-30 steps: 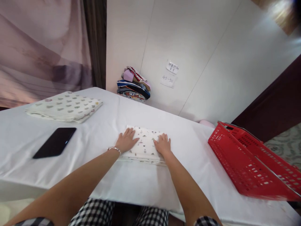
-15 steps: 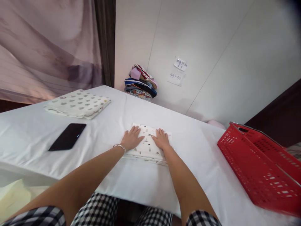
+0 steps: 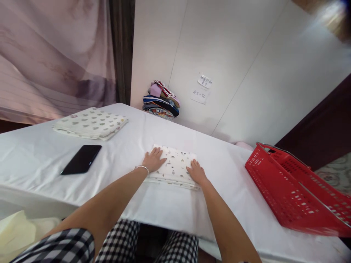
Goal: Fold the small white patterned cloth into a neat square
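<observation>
Because left hand (image 3: pixel 154 160) and right hand (image 3: pixel 196 172) rest on opposite sides of the folded cloth (image 3: pixel 174 166), it seems evenly steadied. Fingers of both slightly apart, clamped on nothing. Cloth lies flat on the table (image 3: pixel 227 190), near its front edge. Phone (image 3: pixel 81 159) and spotted cloth (image 3: pixel 93 123) off left, basket (image 3: pixel 285 201) off right: perhaps set aside for working room.

1. Is lighting the white fabric tablecloth (image 3: pixel 227 175) softly.
2. Is casting faint shadow low on the pale grey panelled wall (image 3: pixel 230 62).
3. Is glaring and blurring at upper right.
4. Is stretching the red perforated plastic basket (image 3: pixel 285 197) rightward.
</observation>
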`<state>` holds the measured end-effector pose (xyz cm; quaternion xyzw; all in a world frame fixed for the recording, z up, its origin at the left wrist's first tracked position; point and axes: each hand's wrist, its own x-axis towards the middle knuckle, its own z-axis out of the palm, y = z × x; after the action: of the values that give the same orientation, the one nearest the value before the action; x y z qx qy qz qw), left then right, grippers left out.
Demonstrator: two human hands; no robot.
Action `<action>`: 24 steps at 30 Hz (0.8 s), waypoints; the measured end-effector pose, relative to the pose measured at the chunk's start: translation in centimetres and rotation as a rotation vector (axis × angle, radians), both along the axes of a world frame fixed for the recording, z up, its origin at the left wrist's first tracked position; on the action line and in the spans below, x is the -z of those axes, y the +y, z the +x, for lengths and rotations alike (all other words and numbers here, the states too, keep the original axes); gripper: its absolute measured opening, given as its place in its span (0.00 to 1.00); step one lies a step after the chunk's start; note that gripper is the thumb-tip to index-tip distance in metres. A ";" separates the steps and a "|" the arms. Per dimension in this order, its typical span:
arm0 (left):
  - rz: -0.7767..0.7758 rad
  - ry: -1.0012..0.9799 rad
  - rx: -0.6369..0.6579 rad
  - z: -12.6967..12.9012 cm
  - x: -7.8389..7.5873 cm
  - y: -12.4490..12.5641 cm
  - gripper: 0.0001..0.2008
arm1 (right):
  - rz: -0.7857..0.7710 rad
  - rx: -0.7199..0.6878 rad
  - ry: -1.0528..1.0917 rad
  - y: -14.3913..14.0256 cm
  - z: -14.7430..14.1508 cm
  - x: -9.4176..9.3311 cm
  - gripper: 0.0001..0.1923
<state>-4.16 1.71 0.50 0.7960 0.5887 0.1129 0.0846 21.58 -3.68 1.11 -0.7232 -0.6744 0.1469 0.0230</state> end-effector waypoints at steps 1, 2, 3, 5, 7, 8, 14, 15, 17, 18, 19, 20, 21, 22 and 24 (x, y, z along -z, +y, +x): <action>-0.008 0.004 0.006 -0.1 -0.1 -0.1 0.29 | -0.004 -0.002 0.013 -0.6 0.2 -0.1 0.31; -0.017 0.002 0.017 -0.3 -0.1 -0.4 0.28 | -0.007 -0.007 0.025 -1.2 0.4 -0.2 0.31; -0.026 -0.007 0.031 -0.7 -0.1 -0.8 0.28 | -0.009 -0.015 0.035 -1.8 0.6 -0.3 0.30; -0.040 -0.040 0.066 -1.6 0.1 -1.9 0.27 | 0.001 -0.029 0.048 -3.2 0.9 -0.4 0.29; -0.030 -0.079 0.087 -2.6 0.5 -3.5 0.26 | 0.066 -0.044 0.046 -4.8 1.1 -0.4 0.25; -0.004 -0.098 0.096 -3.1 0.7 -4.4 0.25 | 0.121 -0.059 0.039 -5.6 1.0 -0.3 0.23; 0.194 -0.175 0.241 -3.8 1.1 -8.6 0.20 | 0.348 -0.268 0.051 -8.2 0.0 1.0 0.18; 0.216 -0.182 0.272 -3.5 1.0 -8.8 0.19 | 0.352 -0.285 0.056 -8.2 -0.2 1.2 0.19; 0.244 -0.194 0.322 -3.0 0.8 -9.0 0.17 | 0.375 -0.293 0.070 -8.0 -0.3 1.4 0.19; 0.254 -0.200 0.336 -2.7 0.7 -9.0 0.17 | 0.385 -0.291 0.080 -7.9 -0.4 1.4 0.19; 0.263 -0.206 0.341 -2.5 0.7 -9.0 0.16 | 0.391 -0.287 0.090 -7.8 -0.4 1.4 0.19; 0.272 -0.210 0.341 -2.3 0.6 -8.9 0.16 | 0.392 -0.282 0.098 -7.7 -0.4 1.3 0.19; 0.280 -0.213 0.337 -2.1 0.6 -8.9 0.16 | 0.388 -0.275 0.102 -7.7 -0.4 1.2 0.19; 0.289 -0.215 0.332 -2.0 0.7 -8.8 0.16 | 0.379 -0.268 0.103 -7.7 -0.4 1.2 0.18; 0.302 -0.215 0.326 -1.9 0.7 -8.8 0.16 | 0.373 -0.256 0.099 -7.8 -0.3 1.1 0.18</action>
<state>-6.04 -7.11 -0.22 0.8675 0.4166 0.2684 0.0439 21.25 -11.46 0.02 -0.6068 -0.7742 0.0568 0.1706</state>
